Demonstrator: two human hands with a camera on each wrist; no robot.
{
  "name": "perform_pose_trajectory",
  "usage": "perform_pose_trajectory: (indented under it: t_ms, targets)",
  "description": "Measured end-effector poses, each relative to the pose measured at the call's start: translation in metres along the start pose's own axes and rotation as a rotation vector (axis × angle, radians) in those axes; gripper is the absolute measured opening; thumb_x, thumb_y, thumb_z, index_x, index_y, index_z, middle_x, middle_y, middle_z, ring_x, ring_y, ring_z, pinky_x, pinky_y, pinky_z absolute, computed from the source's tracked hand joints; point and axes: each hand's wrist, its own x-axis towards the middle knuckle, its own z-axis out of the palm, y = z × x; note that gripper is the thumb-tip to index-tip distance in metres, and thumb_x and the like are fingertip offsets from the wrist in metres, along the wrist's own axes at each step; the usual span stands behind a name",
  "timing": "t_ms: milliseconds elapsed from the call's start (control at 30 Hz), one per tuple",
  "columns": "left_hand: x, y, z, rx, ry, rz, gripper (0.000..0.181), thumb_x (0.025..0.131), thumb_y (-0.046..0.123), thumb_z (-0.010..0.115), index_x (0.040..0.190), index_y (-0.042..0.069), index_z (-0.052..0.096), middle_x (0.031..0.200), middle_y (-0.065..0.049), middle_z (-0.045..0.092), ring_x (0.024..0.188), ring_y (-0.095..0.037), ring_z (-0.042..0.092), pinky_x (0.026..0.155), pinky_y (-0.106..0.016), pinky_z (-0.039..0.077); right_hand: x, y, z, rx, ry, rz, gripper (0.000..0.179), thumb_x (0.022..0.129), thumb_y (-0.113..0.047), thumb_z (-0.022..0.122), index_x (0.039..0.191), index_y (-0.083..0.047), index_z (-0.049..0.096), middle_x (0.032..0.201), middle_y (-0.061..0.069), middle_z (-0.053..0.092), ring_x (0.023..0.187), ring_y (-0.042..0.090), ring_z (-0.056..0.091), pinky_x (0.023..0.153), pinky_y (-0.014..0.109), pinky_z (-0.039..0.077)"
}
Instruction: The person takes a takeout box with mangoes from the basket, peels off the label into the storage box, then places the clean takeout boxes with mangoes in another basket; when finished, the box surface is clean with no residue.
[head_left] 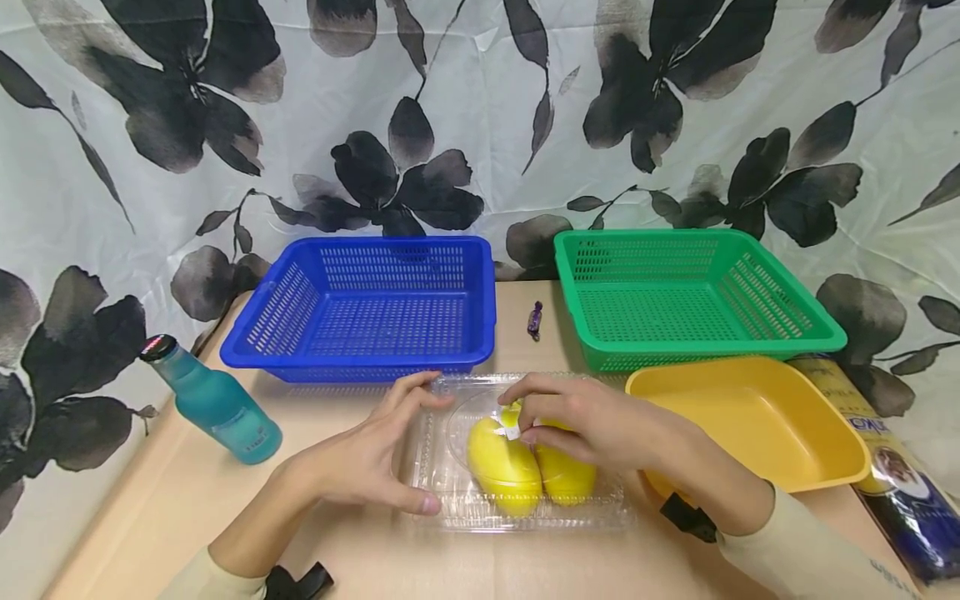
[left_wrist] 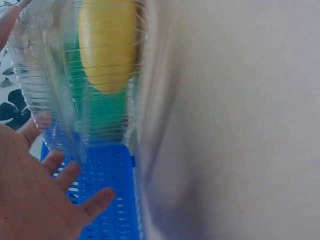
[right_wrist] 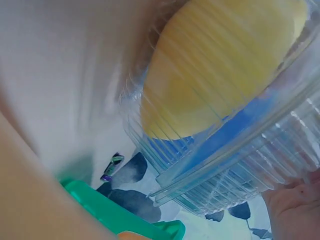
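Grey and black flowers cover the white cloth (head_left: pixel 495 92) behind a pale wooden table (head_left: pixel 390 562), where a clear plastic box (head_left: pixel 435 442) sits in front of a blue basket (head_left: pixel 360 363) and a green basket (head_left: pixel 712 347). Yellow fruit (head_left: pixel 504 475) lies inside the box. Left hand (head_left: pixel 367 467) frames the box's left end, thumb and fingers spread wide and not clasped around it. Right hand (head_left: pixel 573 412) bends its fingers over the top, by a small white piece (head_left: pixel 510 432); whether they pinch that or only rest on the lid, I cannot tell.

With the left fingers so loose, a sideways push from the right hand could slide the box. The thin plastic might dent or crack under a hard press, and a tilt could roll the fruit against one wall. A swing of the left forearm could knock the blue bottle (head_left: pixel 225 408).

Only the head view shows the white piece and the right fingertips. The left wrist view shows gaps between the left fingers beside the ridged wall. The right wrist view shows the rim where the ridged halves meet, though not whether it is fastened.
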Motion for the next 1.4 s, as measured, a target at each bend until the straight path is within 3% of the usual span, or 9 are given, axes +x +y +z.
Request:
perform_pose_trajectory:
  t_ms: [300, 467, 667, 1067, 1400]
  targets:
    - [0.003, 0.006, -0.007, 0.043, -0.037, -0.005, 0.105, 0.069, 0.063, 0.087, 0.155, 0.034, 0.033, 0.165, -0.008, 0.010, 0.152, -0.033, 0.013, 0.114, -0.071, 0.028, 0.002, -0.002, -0.006, 0.081, 0.074, 0.022, 0.007, 0.103, -0.016, 0.063, 0.104, -0.022, 0.066, 0.134, -0.003, 0.063, 0.122, 0.017, 0.064, 0.100, 0.033, 0.055]
    - [0.004, 0.005, -0.005, 0.022, -0.039, -0.012, 0.103, 0.068, 0.061, 0.088, 0.153, 0.034, 0.037, 0.165, -0.005, 0.010, 0.153, -0.032, 0.012, 0.115, -0.072, 0.026, 0.002, -0.006, -0.011, 0.071, 0.120, 0.025, 0.011, 0.102, -0.013, 0.064, 0.104, -0.024, 0.065, 0.133, -0.004, 0.064, 0.122, 0.015, 0.063, 0.099, 0.033, 0.056]
    - [0.005, 0.004, -0.004, 0.004, -0.046, -0.043, 0.101, 0.067, 0.063, 0.088, 0.151, 0.039, 0.037, 0.165, -0.002, 0.008, 0.154, -0.031, 0.009, 0.116, -0.074, 0.022, -0.004, -0.010, -0.019, 0.065, 0.112, 0.036, 0.012, 0.101, -0.012, 0.065, 0.104, -0.024, 0.066, 0.132, -0.005, 0.064, 0.121, 0.016, 0.064, 0.098, 0.032, 0.056]
    - [0.006, 0.003, -0.004, -0.015, -0.055, -0.076, 0.102, 0.067, 0.062, 0.088, 0.151, 0.036, 0.037, 0.164, 0.002, 0.008, 0.153, -0.030, 0.008, 0.115, -0.074, 0.021, -0.028, -0.011, -0.040, 0.011, 0.150, 0.031, 0.023, 0.098, -0.004, 0.066, 0.105, -0.026, 0.065, 0.128, -0.006, 0.065, 0.112, 0.014, 0.066, 0.088, 0.028, 0.059]
    - [0.006, 0.002, -0.004, -0.022, -0.059, -0.067, 0.102, 0.067, 0.061, 0.089, 0.152, 0.039, 0.035, 0.165, 0.001, 0.007, 0.153, -0.031, 0.007, 0.116, -0.074, 0.020, -0.053, 0.002, -0.052, -0.023, 0.177, 0.101, 0.031, 0.097, -0.002, 0.068, 0.107, -0.031, 0.063, 0.128, -0.008, 0.066, 0.114, 0.014, 0.065, 0.088, 0.030, 0.060]
